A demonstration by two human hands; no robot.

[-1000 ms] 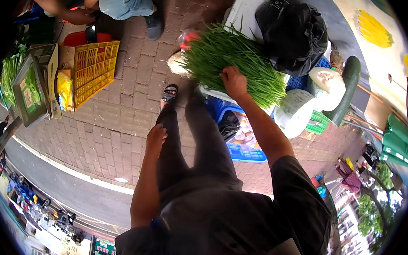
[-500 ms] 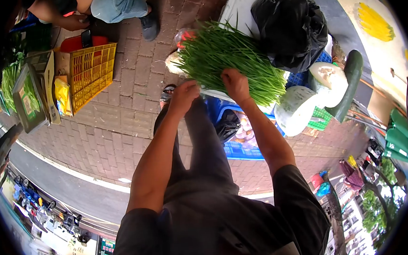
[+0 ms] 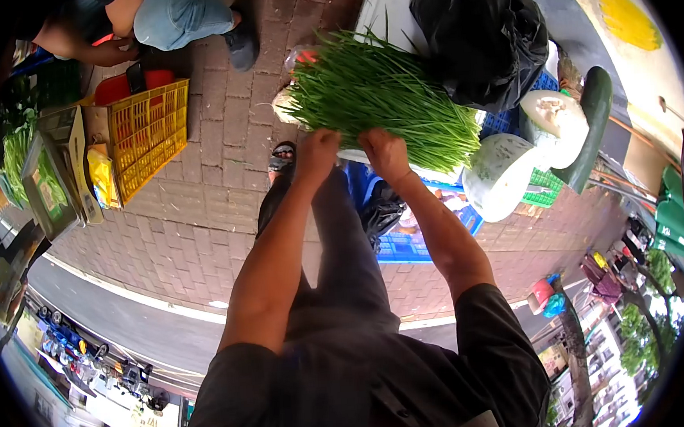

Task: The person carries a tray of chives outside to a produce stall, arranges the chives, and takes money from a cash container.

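Observation:
A large heap of long green chives (image 3: 386, 97) lies on a white tray or lid in front of me. My left hand (image 3: 319, 154) is closed at the heap's near left edge, fingers bent in a pinch. Beside it, a short gap away, my right hand (image 3: 385, 152) is also closed, its fingertips against the near edge of the leaves. Whatever either hand pinches is too small or hidden to make out. Under the heap's near side stands a blue crate (image 3: 403, 249) with a black bag and pinkish produce inside.
A black plastic bag (image 3: 484, 40) sits behind the chives. Cut winter melons (image 3: 500, 174) and a long dark green gourd (image 3: 596, 116) stand at the right. A yellow crate (image 3: 149, 139) is at the left, near a seated person in jeans (image 3: 177, 20).
My left hand has moved right and my right hand slightly left and down, so they are closer together. The whole view has shifted a little. The chives heap stays in place.

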